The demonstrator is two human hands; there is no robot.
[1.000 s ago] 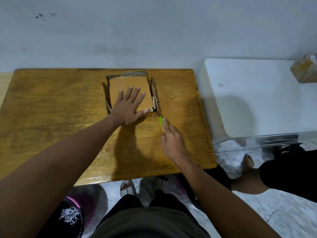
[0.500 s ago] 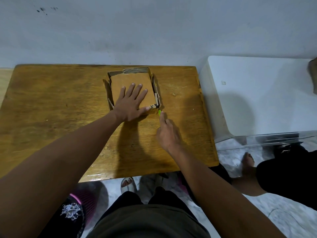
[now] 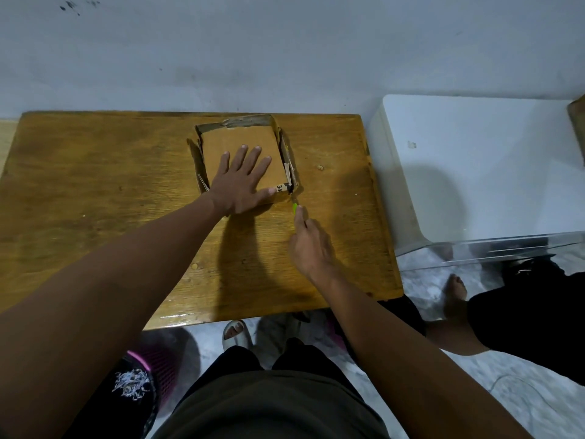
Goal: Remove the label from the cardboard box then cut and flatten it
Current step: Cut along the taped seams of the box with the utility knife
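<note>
A small brown cardboard box (image 3: 221, 139) lies on the wooden table (image 3: 95, 191), near its far edge. Its side walls stand up ragged around a flat top panel, and a scrap printed "34" shows at the near right corner. My left hand (image 3: 242, 182) lies flat on the panel, fingers spread, pressing it down. My right hand (image 3: 308, 245) grips a green-handled cutter (image 3: 294, 208), index finger along the handle. The blade tip sits at the box's near right corner. Most of the handle is hidden in my fist.
A white cabinet top (image 3: 474, 166) with a clear plastic front edge stands just right of the table. Another person's bare foot (image 3: 456, 294) and dark-clothed leg rest on the marble floor at right. A sandalled foot (image 3: 235, 332) and a pink basket (image 3: 158, 359) are under the table's near edge.
My right hand moved the cutter forward to the box's near right corner, then drew back slightly. My left hand has stayed pressed on the box.
</note>
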